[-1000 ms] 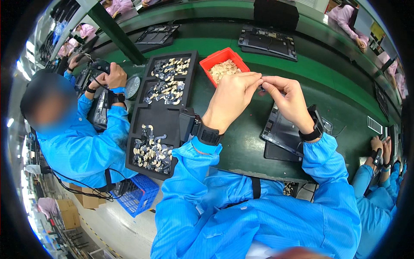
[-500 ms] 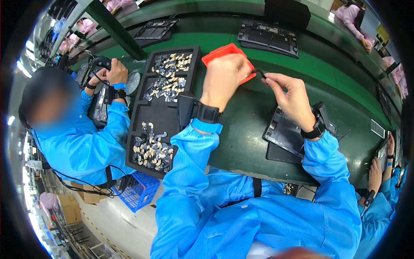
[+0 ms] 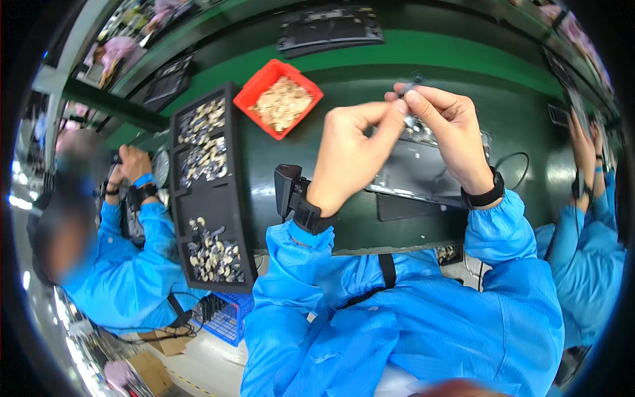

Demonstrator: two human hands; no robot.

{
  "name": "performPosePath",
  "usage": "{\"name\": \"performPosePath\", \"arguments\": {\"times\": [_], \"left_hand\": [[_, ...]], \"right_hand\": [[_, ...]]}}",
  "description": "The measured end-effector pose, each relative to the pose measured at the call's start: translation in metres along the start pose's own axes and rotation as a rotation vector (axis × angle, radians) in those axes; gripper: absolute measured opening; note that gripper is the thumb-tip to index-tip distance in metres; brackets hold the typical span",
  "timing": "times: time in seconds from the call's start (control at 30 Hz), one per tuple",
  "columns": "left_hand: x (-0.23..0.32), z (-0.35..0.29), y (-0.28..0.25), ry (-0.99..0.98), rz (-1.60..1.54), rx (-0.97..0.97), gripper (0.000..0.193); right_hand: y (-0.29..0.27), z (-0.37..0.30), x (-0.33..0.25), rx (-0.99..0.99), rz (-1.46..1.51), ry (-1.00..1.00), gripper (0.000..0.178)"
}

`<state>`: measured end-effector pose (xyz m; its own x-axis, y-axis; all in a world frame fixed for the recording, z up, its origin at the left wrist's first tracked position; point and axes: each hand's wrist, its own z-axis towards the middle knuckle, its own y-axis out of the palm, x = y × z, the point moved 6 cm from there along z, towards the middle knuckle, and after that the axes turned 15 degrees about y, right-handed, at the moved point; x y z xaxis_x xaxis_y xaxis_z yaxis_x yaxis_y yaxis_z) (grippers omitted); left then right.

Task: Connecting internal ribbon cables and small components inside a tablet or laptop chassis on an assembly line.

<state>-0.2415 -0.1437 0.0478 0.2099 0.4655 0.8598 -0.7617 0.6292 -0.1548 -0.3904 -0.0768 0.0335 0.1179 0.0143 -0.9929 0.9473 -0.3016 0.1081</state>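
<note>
In front of me my two hands meet fingertip to fingertip above an opened tablet-like device (image 3: 423,169). My right hand (image 3: 453,132) pinches a small dark part (image 3: 413,84), its kind too small to tell. Thumb and forefinger of my left hand (image 3: 357,152) are pressed together right beside that part; whatever lies between them is hidden. Beyond my left hand stands a red bin (image 3: 246,99) full of small beige pieces (image 3: 283,104). The device has a dark flat panel and exposed components along its far edge, partly covered by my hands.
A black compartment tray (image 3: 215,198) with piles of small dark-and-beige parts lies to the left. Another opened device (image 3: 331,30) rests at the back. Co-workers in blue sleeves (image 3: 155,231) sit on both sides. A thin cable (image 3: 526,172) curls right of the device.
My left hand has come away from the red bin to my right fingertips. The right hand still holds the dark part. My view has shifted, and the bin's beige contents now show.
</note>
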Motion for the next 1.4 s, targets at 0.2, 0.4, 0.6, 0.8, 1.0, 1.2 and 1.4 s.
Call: {"name": "performPosePath", "arguments": {"times": [0.2, 0.4, 0.6, 0.8, 1.0, 1.2, 1.4], "left_hand": [[-0.017, 0.021, 0.073, 0.199, 0.294, -0.439, 0.054], [-0.071, 0.011, 0.11, 0.401, 0.605, -0.683, 0.06], [-0.028, -0.055, 0.099, 0.121, 0.611, -0.815, 0.056], [-0.027, -0.068, 0.102, 0.42, 0.621, -0.784, 0.048], [-0.025, -0.072, 0.103, 0.444, 0.672, -0.744, 0.042], [-0.026, -0.084, 0.098, 0.525, 0.698, -0.683, 0.034], [-0.027, -0.084, 0.096, 0.515, 0.69, -0.597, 0.031]], "right_hand": [[-0.085, -0.064, 0.002, 0.206, 0.266, -0.106, 0.027], [-0.128, -0.137, 0.045, 0.466, -0.035, 0.206, 0.022], [-0.106, -0.148, 0.069, 0.534, -0.137, 0.339, 0.016], [-0.089, -0.14, 0.081, 0.515, -0.294, 0.303, 0.02], [-0.087, -0.136, 0.086, 0.508, -0.456, 0.344, 0.02], [-0.077, -0.135, 0.081, 0.507, -0.481, 0.349, 0.019], [-0.079, -0.13, 0.086, 0.527, -0.583, 0.27, 0.017]]}}
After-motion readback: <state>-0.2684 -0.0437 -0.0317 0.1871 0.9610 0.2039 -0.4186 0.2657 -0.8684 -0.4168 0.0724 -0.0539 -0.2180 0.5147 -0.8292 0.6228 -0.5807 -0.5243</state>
